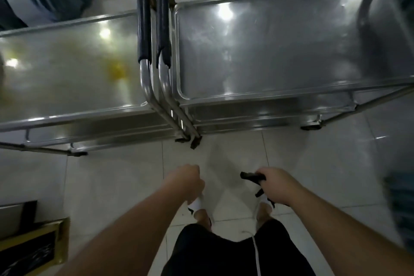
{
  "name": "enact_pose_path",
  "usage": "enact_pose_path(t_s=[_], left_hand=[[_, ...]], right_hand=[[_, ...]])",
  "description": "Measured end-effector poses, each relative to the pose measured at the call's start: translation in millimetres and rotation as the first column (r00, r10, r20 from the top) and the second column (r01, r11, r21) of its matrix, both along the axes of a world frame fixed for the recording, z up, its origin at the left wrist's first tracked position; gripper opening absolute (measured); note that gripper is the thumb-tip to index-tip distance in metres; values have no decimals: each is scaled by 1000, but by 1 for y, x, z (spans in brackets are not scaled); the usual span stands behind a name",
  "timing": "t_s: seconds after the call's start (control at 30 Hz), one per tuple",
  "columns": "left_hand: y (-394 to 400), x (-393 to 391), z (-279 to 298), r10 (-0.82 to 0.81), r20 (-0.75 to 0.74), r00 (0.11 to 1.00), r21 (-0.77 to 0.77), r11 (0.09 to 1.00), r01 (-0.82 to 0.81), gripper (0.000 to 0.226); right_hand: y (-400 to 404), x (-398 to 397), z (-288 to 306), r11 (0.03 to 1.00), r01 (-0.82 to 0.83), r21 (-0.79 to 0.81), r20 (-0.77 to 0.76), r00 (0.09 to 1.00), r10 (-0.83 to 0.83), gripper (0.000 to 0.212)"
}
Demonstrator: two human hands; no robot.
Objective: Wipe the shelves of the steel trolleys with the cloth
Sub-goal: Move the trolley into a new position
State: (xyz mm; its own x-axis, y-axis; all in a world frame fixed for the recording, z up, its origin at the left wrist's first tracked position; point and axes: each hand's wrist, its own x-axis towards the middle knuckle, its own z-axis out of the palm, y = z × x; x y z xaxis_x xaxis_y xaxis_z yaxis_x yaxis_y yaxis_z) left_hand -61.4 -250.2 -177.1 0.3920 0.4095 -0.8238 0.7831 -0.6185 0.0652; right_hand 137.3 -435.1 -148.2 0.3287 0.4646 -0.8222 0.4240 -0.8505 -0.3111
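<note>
No readable text, labels, brand names, numbers or signs appear anywhere; all surfaces in view are unmarked or too blurred.

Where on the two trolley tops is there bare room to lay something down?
Right trolley top is bare from rim to rim. Left trolley top is bare too, apart from a yellow smear near its handle end. Crowded: the two padded handles stand side by side between them.

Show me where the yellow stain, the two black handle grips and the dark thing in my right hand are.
yellow stain point(117, 71): head view, middle of the smear on the left trolley's top shelf.
black handle grips point(144, 27): head view, middle of the left grip.
dark thing point(251, 176): head view, end sticking out of the right hand.
</note>
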Motion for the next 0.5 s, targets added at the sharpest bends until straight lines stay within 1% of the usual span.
enact_pose_path(t_s=[0.1, 0.27, 0.4, 0.5], left_hand=[[2, 7, -15, -15, -30, 999, 13, 1000, 15, 41], [-4, 31, -52, 62, -13, 998, -5, 998, -62, 41], [-2, 45, -99, 104, -5, 995, -41, 994, -105, 43], [12, 49, -152, 112, 3, 994, -50, 992, -112, 47]], right_hand=[[-1, 8, -23, 1000, -14, 1, -25, 1000, 14, 34], [7, 47, -68, 998, -55, -22, -58, 997, 54, 34], [21, 75, -108, 990, -136, -48, -15, 991, 135, 34], [39, 84, -156, 987, -154, -35, 9, 988, 155, 34]])
